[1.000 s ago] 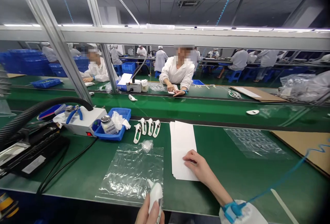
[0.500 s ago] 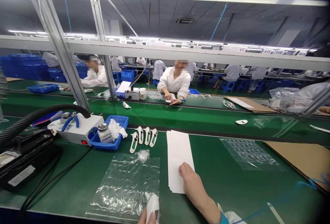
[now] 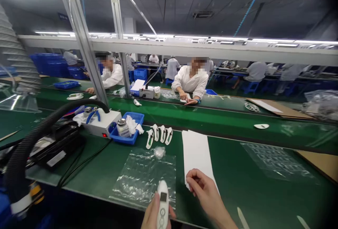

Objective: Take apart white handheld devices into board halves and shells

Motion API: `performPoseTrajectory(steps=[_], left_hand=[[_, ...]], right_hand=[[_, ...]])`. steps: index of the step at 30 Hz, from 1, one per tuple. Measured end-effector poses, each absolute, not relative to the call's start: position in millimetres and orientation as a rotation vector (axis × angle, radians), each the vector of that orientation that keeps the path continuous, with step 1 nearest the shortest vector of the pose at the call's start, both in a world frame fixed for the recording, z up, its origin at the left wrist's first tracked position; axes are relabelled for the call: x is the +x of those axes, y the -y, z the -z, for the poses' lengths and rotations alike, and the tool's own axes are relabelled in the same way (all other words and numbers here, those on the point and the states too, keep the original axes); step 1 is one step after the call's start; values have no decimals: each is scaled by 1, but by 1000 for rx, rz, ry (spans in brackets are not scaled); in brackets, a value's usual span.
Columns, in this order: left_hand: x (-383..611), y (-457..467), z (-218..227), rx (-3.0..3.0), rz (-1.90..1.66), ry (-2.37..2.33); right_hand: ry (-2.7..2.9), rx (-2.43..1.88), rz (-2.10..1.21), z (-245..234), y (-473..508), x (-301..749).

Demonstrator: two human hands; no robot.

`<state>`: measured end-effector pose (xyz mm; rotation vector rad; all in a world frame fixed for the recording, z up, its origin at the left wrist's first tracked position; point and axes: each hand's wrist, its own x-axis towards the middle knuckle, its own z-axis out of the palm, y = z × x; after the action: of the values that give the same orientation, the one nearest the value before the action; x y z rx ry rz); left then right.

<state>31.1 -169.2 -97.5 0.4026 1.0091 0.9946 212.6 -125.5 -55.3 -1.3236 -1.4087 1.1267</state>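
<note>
My left hand (image 3: 151, 215) is wrapped round a white ear thermometer (image 3: 163, 206), whose small grey screen and round buttons face up. It is over the front edge of a clear plastic bag (image 3: 144, 176). My right hand (image 3: 204, 192) is over the lower end of a stack of white paper (image 3: 196, 148), its thumb and fingertips pinched together. Whatever lies between those fingertips, if anything, is too small to make out. Beyond the bag, several white thermometer housings (image 3: 163, 134) lie in a row, with a crumpled bit of clear plastic (image 3: 159, 152) in front.
A blue tray (image 3: 132, 139) holds a metal-topped bottle and white tissues. Beside it stand a white box (image 3: 104, 123) with blue pliers and a black hose (image 3: 60, 111). A clear blister sheet (image 3: 274, 160) and cardboard (image 3: 320, 162) lie to the right. Co-workers in white sit across the green belt.
The view has swung left. My left hand has brought the thermometer further into view and turned its screen and buttons up. My right hand has rolled over, showing the pinched thumb.
</note>
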Motion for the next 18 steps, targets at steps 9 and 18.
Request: performPoseTrajectory(steps=[9,18], left_hand=[[29,172,79,401,-1025,-930],[20,177,82,424,-1020,-931]], right_hand=[[1657,-1129,-1271,38,149,144],[1669,-1111,-1324,42,144,141]])
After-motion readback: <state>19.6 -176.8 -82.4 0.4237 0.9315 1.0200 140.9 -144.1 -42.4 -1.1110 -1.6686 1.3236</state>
